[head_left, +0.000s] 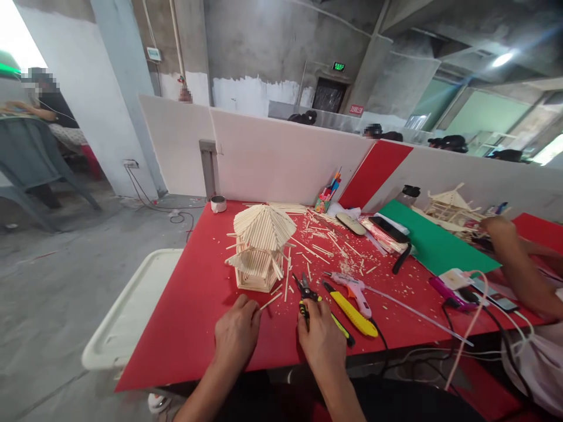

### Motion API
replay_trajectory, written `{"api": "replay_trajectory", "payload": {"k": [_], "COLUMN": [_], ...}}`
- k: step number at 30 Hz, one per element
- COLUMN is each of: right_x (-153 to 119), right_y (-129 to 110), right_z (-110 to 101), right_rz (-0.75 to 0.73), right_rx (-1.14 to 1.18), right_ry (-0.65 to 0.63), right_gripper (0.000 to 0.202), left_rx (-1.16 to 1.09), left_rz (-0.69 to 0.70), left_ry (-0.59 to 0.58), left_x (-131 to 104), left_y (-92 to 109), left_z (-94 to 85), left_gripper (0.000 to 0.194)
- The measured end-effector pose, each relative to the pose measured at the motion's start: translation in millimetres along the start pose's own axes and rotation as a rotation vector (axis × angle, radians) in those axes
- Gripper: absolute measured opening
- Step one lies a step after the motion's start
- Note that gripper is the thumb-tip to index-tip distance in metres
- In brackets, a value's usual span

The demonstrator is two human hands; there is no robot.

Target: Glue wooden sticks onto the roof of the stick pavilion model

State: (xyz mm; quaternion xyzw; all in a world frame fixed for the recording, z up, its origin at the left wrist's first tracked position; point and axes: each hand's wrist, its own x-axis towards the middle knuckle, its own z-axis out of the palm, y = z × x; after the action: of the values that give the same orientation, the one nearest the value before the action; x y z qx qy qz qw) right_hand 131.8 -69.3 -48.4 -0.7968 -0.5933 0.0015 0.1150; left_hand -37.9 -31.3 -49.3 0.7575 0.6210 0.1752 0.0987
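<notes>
My left hand [237,328] is closed, pinching a thin wooden stick [271,301] that points up to the right. Closed around the handles of black and yellow cutting pliers [307,288] is my right hand [322,334]; the pliers' jaws point away from me, close to the tabletop. Just beyond both hands stands a small pavilion model [259,249] built of pale sticks, with a sloped roof. To the right of the pliers lie a yellow utility knife [354,310] and a pink and white glue gun [352,287] with a long clear glue stick.
Loose sticks and scraps [329,240] litter the red tabletop [189,316]. A pen cup [323,202], a roll of tape [218,203] and a phone [389,228] sit farther back. A co-worker's arm [512,264] is at the right, near another stick model [453,202] and cables.
</notes>
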Motion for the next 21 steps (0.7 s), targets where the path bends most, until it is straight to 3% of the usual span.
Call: {"api": "replay_trajectory", "payload": {"k": [5, 10, 15, 21], "right_x": [1, -2, -3, 5], "right_y": [-1, -9, -11, -17], "right_z": [3, 0, -2, -2], "right_rz": [-0.066, -0.070, -0.051, -0.090], "right_rx": [0.080, 0.298, 0.398, 0.709], "right_ry": [0.157, 0.058, 0.046, 0.008], "right_gripper": [0.029, 0.027, 0.029, 0.036], "left_rx": [0.007, -0.058, -0.208, -0.429], "left_rz": [0.014, 0.006, -0.024, 0.034], "left_ry": [0.028, 0.039, 0.038, 0.010], "left_x": [0, 0, 2, 5], "left_y": [0, -2, -3, -3], "left_z": [1.8, 1.8, -1.5, -0.8], "left_gripper": [0.027, 0.028, 0.024, 0.021]}}
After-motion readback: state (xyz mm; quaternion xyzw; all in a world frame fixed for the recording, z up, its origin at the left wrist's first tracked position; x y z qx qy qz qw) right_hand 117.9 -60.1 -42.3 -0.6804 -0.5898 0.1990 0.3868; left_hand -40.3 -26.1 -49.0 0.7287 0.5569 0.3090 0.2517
